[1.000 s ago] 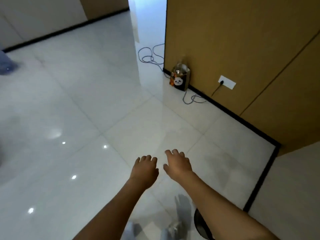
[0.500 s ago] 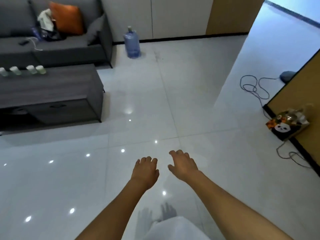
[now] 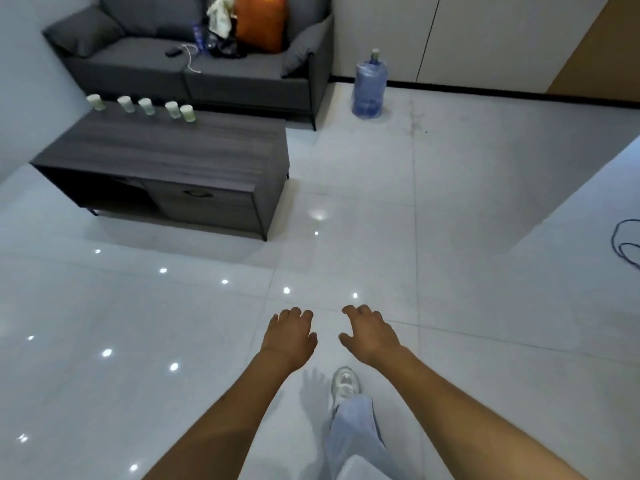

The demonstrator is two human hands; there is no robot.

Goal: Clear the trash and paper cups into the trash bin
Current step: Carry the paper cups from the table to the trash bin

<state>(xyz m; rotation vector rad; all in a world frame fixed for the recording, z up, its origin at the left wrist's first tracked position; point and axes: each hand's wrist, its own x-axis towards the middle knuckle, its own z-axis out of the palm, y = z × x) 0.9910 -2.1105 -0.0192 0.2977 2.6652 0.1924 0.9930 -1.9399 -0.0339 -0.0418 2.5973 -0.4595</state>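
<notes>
Cups (image 3: 148,106) line the coffee table (image 3: 180,150); both hands' fingers (image 3: 294,315) loosely curled, empty.

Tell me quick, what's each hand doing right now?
Left hand: open, fingers loosely curled, holding nothing.
Right hand: open, fingers loosely curled, holding nothing.

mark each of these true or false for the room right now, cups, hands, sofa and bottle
1. Five paper cups stand in a row on the coffee table. True.
2. The left hand holds a cup. False: it holds nothing, fingers relaxed over the floor.
3. The right hand is empty too. True.
4. The water bottle lies on its side. False: it stands upright on the floor beside the sofa.
5. An orange cushion sits on the sofa. True.
</notes>
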